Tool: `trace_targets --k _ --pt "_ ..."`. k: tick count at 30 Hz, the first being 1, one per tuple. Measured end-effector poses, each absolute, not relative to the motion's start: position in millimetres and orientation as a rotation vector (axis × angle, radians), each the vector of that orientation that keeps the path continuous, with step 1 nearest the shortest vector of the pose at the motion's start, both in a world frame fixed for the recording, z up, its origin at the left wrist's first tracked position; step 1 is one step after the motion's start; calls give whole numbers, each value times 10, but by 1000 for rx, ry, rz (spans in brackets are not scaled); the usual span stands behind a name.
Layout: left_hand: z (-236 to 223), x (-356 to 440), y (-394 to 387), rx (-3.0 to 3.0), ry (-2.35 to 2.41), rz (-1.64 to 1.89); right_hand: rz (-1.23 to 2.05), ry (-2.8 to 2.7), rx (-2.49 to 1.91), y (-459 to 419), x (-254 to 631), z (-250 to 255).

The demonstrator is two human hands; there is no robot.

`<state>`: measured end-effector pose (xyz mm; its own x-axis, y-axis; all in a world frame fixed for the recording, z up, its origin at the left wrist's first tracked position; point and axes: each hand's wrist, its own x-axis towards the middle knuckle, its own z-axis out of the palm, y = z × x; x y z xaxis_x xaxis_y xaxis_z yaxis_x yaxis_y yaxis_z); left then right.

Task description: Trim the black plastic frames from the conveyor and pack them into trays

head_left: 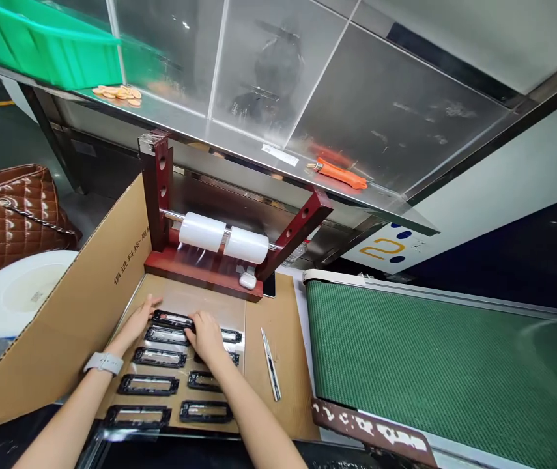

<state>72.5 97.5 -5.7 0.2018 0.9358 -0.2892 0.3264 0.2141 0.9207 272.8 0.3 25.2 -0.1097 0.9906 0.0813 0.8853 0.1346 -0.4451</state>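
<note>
My left hand [139,320], with a grey watch [103,363] on its wrist, is at the left end of a black rectangular plastic frame [173,318]. Its visible fingers are stretched out; whether they touch the frame is hard to tell. My right hand [207,335] is closed on the right end of that same frame, thumb toward me. Similar black frames lie in two columns on the cardboard sheet [278,312], and my right hand and forearm partly cover the right column. The left column includes a frame [148,384] with a pale window.
Behind my hands, a dark red stand [200,277] carries two white film rolls [202,231]. A utility knife [271,363] lies to the right, beside a green conveyor belt [434,352]. A cardboard wall [77,306] rises on the left. The metal shelf above holds an orange-handled tool [341,173] and a green bin [48,49].
</note>
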Motion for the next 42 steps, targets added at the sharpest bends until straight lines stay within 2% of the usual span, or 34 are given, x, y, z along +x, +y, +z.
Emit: trace_targets --k 8,13,20,26,33,39,42 --pt "-80 739 562 1798 1471 744 435 -1978 -1822 29 2688 204" --pt "-83 885 217 2213 1282 556 415 -1874 -1840 1 2698 225" --pt "-154 938 276 2383 1335 425 336 -1182 -2128 -873 3804 258" --pt "-155 919 291 2415 1361 456 464 -1084 -2276 -1389 4276 224" --pt "-37 966 63 2447 1224 640 558 -1107 -2084 -1451 4421 408" --pt "-22 1100 -97 2399 1181 681 1122 -768 -1574 -1438 4648 685" --pt "-49 1149 -108 2376 1179 694 1222 -658 -1411 -1392 4639 735"
